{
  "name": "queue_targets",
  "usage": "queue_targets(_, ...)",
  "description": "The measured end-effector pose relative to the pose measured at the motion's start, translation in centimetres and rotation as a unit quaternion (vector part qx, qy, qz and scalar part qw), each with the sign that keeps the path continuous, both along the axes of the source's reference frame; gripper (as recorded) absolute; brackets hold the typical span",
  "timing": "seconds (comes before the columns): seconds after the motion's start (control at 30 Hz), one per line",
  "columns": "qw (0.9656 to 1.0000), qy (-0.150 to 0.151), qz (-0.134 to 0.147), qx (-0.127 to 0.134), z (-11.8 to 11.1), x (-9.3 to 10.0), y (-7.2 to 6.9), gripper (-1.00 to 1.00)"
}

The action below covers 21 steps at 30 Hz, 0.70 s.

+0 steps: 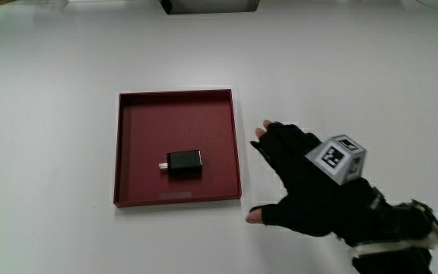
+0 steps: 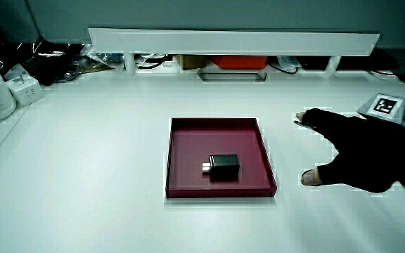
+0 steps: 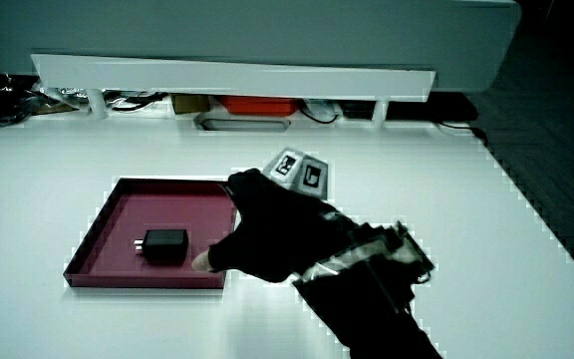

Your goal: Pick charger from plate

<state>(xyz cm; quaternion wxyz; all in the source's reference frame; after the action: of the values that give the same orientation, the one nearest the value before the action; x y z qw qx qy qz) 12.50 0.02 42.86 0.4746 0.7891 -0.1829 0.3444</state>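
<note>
Main view shows your hand [image 1: 310, 179] over the tabletop [image 1: 44, 91] beside the plate [image 1: 125, 152], grip spread and empty; the charger [image 1: 184, 162] lies inside it.

Black charger [image 2: 224, 166] inside the dark red square plate [image 2: 181, 140], the hand [image 2: 354, 160] beside it, fingers [image 2: 309, 118] spread.

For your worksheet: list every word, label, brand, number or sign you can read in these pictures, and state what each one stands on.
No readable words, brands or numbers.
Patterned cube on the back of the hand: black-and-white square code marks, no letters.
Charger on the plate: no marking can be made out.
Plate: plain dark red, unmarked.
Items under the low partition in both side views: any print is too small to read.
</note>
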Motion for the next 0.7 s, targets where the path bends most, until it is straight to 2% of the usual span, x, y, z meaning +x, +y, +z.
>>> queue_targets(0.07, 0.9998, 0.004, -0.012, 0.014, 0.7, -0.8, -0.3, 0.00)
queue_targets(0.13, 0.9998, 0.011, -0.017, 0.007, 1.1, -1.6, -0.5, 0.00)
queue_targets(0.17, 0.9994, 0.027, -0.021, 0.001, 1.2, -2.0, -0.6, 0.00)
queue_targets(0.2, 0.9995, 0.018, -0.025, 0.011, 1.4, -2.4, -0.8, 0.00)
queue_targets(0.23, 0.9984, 0.006, -0.041, 0.039, 1.6, -2.9, -1.0, 0.00)
queue_targets(0.27, 0.9940, 0.027, -0.049, 0.095, 1.3, -3.2, -1.1, 0.00)
queue_targets(0.3, 0.9929, 0.041, -0.046, 0.102, 1.9, -3.2, -1.1, 0.00)
queue_targets(0.37, 0.9936, 0.028, -0.049, 0.098, 1.9, -3.9, -1.3, 0.00)
queue_targets(0.4, 0.9930, 0.042, -0.051, 0.098, 2.7, -4.0, -1.4, 0.00)
queue_targets(0.43, 0.9936, 0.040, -0.050, 0.093, 3.0, -4.3, -1.5, 0.00)
queue_targets(0.47, 0.9976, 0.032, -0.050, 0.036, 2.9, -4.8, -1.6, 0.00)
queue_targets(0.5, 0.9939, 0.039, -0.056, 0.087, 3.3, -5.0, -1.8, 0.00)
queue_targets(0.6, 0.9938, 0.048, -0.055, 0.085, 4.4, -5.8, -2.3, 0.00)
queue_targets(0.7, 0.9944, 0.043, -0.052, 0.081, 4.9, -6.4, -2.7, 0.00)
